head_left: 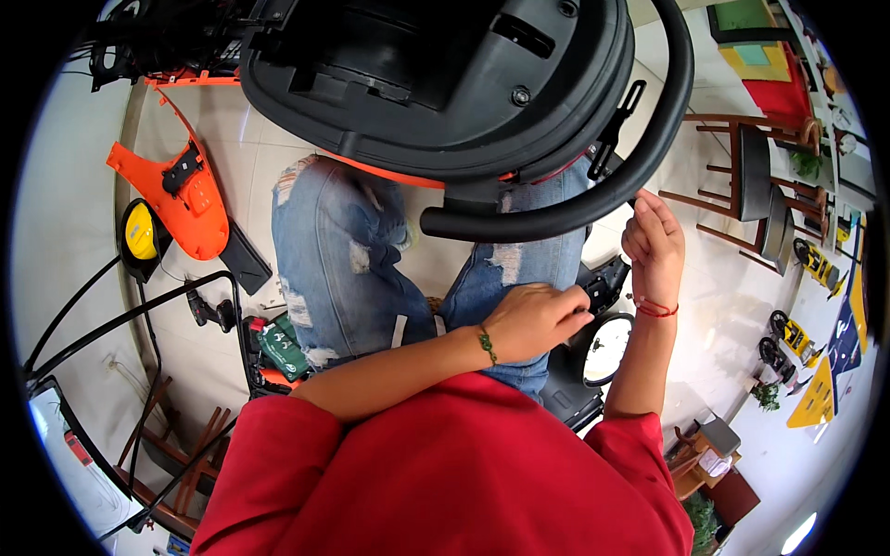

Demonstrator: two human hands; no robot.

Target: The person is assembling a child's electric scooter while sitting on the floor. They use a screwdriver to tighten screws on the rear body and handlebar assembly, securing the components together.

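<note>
My right hand (656,239) is raised beside the curved black grab bar (666,120), its fingertips pinched by the bar's outer side. A small dark thing shows at those fingertips, too little of it to name. My left hand (538,320) hovers over my right thigh, fingers curled in; whatever they may hold is hidden. Above my knees hangs the black plastic rear body (417,120) of a scooter, edged in orange underneath. The bar's free end points left, just over my lap. A slotted black bracket (616,130) sticks out between the body and the bar.
On the floor at left lie an orange body panel (197,208), a cordless drill (211,310) and a green tool case (281,347). A yellow helmet-like thing (141,232) sits by the wall. Black parts with a round lamp (608,348) lie by my right leg. Wooden chairs (749,171) stand at right.
</note>
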